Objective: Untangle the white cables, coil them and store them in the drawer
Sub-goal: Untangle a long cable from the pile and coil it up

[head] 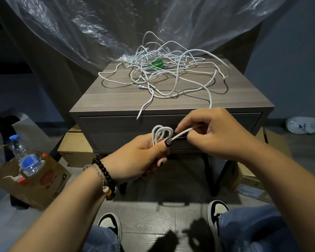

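Gripping a small coil of white cord (160,134) in curled fingers, the left hand (142,157) hovered before the closed grey drawer front (116,131). Further right, the right hand (215,131) pinched the cord's running length. Behind, the tangled heap of white cables (164,70) covered the grey wood-grain tabletop (102,99), reaching its rear edge.

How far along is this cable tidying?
Early. Nothing looks stored: the drawer is closed. In hand: the left hand holds a small coil while the right hand feeds cable. Left: the tangled pile on the nightstand.
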Demonstrator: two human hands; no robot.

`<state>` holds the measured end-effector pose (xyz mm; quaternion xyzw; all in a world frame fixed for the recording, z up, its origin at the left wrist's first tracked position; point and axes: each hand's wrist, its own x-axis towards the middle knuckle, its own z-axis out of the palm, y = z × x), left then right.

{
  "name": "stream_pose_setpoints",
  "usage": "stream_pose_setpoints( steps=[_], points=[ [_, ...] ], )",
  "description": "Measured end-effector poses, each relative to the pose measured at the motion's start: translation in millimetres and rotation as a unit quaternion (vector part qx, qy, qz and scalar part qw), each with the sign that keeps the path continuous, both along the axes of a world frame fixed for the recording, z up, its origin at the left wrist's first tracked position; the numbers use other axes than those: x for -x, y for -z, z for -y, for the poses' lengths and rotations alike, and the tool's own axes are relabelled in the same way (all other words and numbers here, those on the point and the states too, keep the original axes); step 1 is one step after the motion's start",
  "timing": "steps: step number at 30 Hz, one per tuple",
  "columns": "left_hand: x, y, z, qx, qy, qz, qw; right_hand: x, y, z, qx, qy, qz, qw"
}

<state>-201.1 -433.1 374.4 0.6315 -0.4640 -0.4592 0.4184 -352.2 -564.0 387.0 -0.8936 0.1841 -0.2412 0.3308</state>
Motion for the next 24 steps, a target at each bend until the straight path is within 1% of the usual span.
stream_pose_setpoints(
  steps=[2, 4, 7, 9, 11, 12, 15, 17, 18, 20, 22, 24],
  points=[
    [-1.9, 1.0, -0.5, 0.008, 0.000, 0.017, 1.000, -0.2, -1.7, -1.7, -0.016, -0.003, -0.003, 1.000],
    [-4.8, 3.4, 0.0, 0.015, -0.007, 0.057, 0.998, -0.9, -1.7, -2.4, -0.012, -0.006, -0.011, 1.000],
    [-6.4, 5.6, 2.1, 0.026, -0.007, 0.090, 0.996, -3.0, 0.7, -0.9, -0.007, -0.008, -0.010, 1.000],
    [-7.8, 6.5, 4.0, 0.042, -0.002, 0.154, 0.987, -5.9, 3.8, 1.5, -0.005, -0.006, -0.002, 1.000],
    [-10.1, 7.9, 5.6, 0.062, 0.008, 0.233, 0.970, -8.8, 6.4, 3.3, 0.009, -0.003, 0.001, 1.000],
    [-10.4, 8.2, 6.0, 0.070, 0.014, 0.260, 0.963, -10.2, 7.6, 3.9, 0.021, -0.005, 0.001, 1.000],
    [-8.0, 7.6, 4.8, 0.078, 0.030, 0.278, 0.957, -14.5, 10.9, 4.1, 0.065, -0.007, 0.009, 0.998],
    [-6.0, 8.8, 3.8, 0.066, 0.026, 0.257, 0.964, -16.9, 13.7, 3.5, 0.091, 0.001, 0.020, 0.996],
    [-5.7, 9.5, 3.4, 0.053, 0.022, 0.225, 0.973, -18.3, 14.8, 2.5, 0.101, 0.006, 0.025, 0.995],
    [-3.5, 9.4, 1.9, 0.031, 0.007, 0.122, 0.992, -21.3, 15.3, -0.2, 0.110, 0.014, 0.036, 0.993],
    [0.1, 6.2, 1.9, 0.022, -0.022, 0.019, 0.999, -23.5, 11.9, -1.3, 0.111, 0.015, 0.046, 0.993],
    [2.3, -0.2, 3.2, 0.030, -0.072, -0.029, 0.997, -23.0, 6.7, 1.9, 0.113, 0.015, 0.052, 0.992]
  ],
)
